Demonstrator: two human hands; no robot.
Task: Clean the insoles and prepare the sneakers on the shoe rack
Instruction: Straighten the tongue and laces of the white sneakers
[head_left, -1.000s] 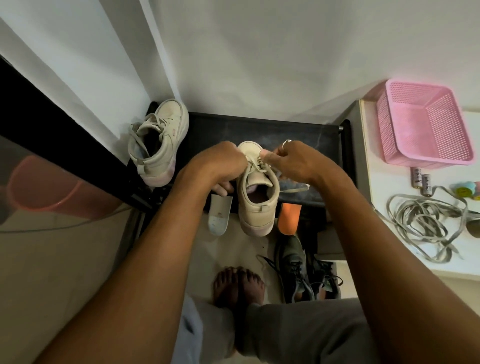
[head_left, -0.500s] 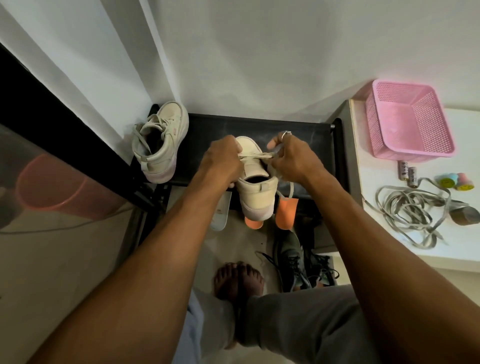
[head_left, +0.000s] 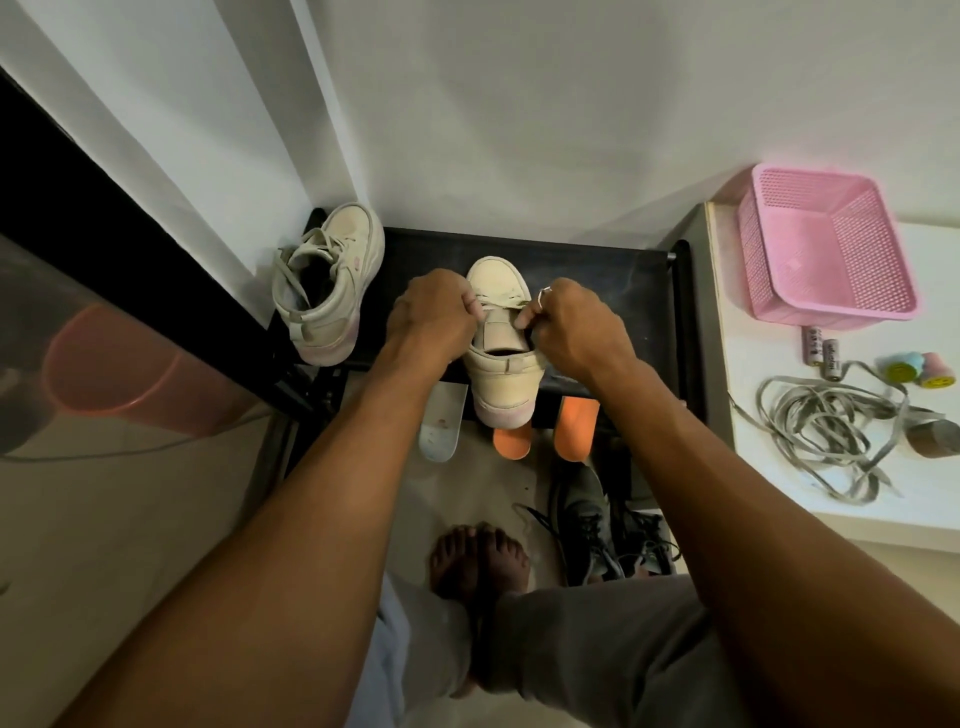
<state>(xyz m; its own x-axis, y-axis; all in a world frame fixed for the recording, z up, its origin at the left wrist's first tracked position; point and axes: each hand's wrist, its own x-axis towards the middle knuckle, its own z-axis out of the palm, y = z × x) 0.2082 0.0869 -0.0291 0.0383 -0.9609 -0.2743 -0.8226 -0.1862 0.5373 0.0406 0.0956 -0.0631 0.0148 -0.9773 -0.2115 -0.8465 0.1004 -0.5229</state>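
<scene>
Illegible print on batteries (head_left: 831, 356); cream sneaker (head_left: 502, 375)

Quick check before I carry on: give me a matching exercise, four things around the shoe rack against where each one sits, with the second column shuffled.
Things
1. pink basket
2. side sneaker
3. dark sneakers
4. orange insoles

Places
A. on the floor beside the bare foot
B. at the left end of the shoe rack
C. on the white counter to the right
D. poking out past the rack's front edge, by the heel of the middle sneaker

Pairs: 1-C, 2-B, 3-A, 4-D
</scene>
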